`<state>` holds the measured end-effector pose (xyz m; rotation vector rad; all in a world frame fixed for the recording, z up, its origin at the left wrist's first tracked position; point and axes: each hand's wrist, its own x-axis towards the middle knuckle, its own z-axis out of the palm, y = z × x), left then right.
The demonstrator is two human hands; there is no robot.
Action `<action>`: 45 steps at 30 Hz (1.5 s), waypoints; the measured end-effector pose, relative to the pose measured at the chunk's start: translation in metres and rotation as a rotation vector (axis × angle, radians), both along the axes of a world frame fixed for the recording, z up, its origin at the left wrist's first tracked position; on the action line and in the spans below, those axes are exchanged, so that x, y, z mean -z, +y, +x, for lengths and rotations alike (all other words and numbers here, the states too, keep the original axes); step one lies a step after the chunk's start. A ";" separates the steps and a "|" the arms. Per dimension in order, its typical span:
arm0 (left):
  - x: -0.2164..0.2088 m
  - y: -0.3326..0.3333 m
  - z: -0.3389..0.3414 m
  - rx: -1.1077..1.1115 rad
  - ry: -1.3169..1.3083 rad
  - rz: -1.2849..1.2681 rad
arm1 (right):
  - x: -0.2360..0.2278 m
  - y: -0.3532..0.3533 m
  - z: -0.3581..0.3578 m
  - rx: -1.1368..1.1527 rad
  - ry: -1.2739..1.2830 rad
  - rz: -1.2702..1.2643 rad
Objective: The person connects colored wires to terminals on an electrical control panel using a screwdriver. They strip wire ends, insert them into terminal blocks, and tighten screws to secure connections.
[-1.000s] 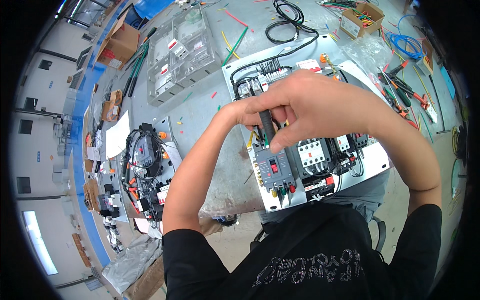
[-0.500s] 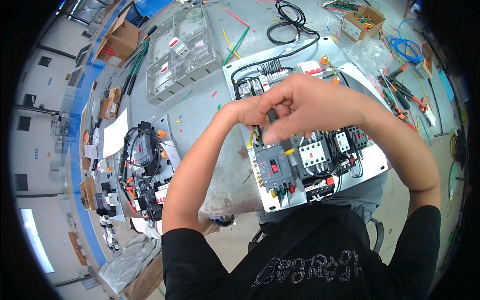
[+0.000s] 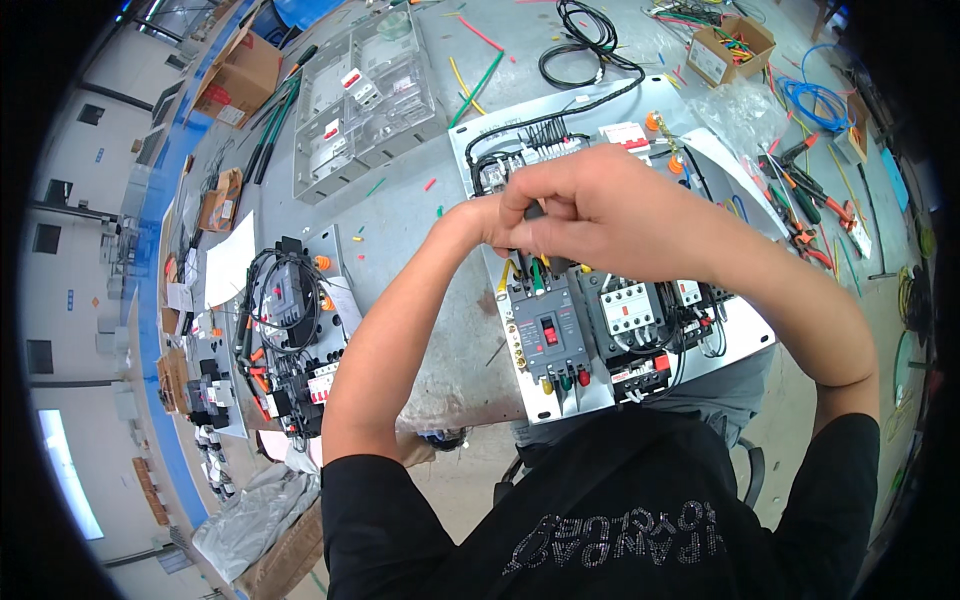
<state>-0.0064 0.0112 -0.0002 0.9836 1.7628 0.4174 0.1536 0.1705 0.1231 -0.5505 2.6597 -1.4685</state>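
Observation:
A white mounting panel (image 3: 740, 310) lies before me, carrying a grey moulded-case circuit breaker (image 3: 549, 334) with a red toggle. Above the breaker's far end, my right hand (image 3: 600, 205) is closed with its fingers curled. A dark thing (image 3: 534, 210) shows partly between its fingers; its kind is hidden. My left hand (image 3: 482, 222) meets the right one from the left, its fingers mostly covered. Below the hands, yellow and green wires (image 3: 540, 275) run into the breaker's far terminals. Right of the breaker sits a white-faced contactor (image 3: 627, 308) with wires.
A second wired assembly (image 3: 290, 300) lies on the left. A clear plastic enclosure (image 3: 370, 140) stands at the back, with a cardboard box (image 3: 235, 80) beyond it to the left. Pliers and cutters (image 3: 800, 195), blue cable (image 3: 812, 98) and a box of wire scraps (image 3: 730, 48) lie on the right.
My right hand has moved slightly up and left, closer against the left hand. The yellow-tipped dark piece blurred over the breaker has gone from there, leaving the green wire visible.

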 end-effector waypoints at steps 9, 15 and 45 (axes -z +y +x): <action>0.013 -0.006 -0.004 0.072 0.002 0.081 | -0.010 0.009 0.008 -0.018 0.559 0.349; -0.028 0.012 0.019 0.027 0.072 -0.055 | -0.001 0.002 -0.001 0.010 0.213 0.244; 0.050 -0.016 -0.013 -0.018 0.069 0.079 | -0.014 0.006 0.004 0.024 0.576 0.467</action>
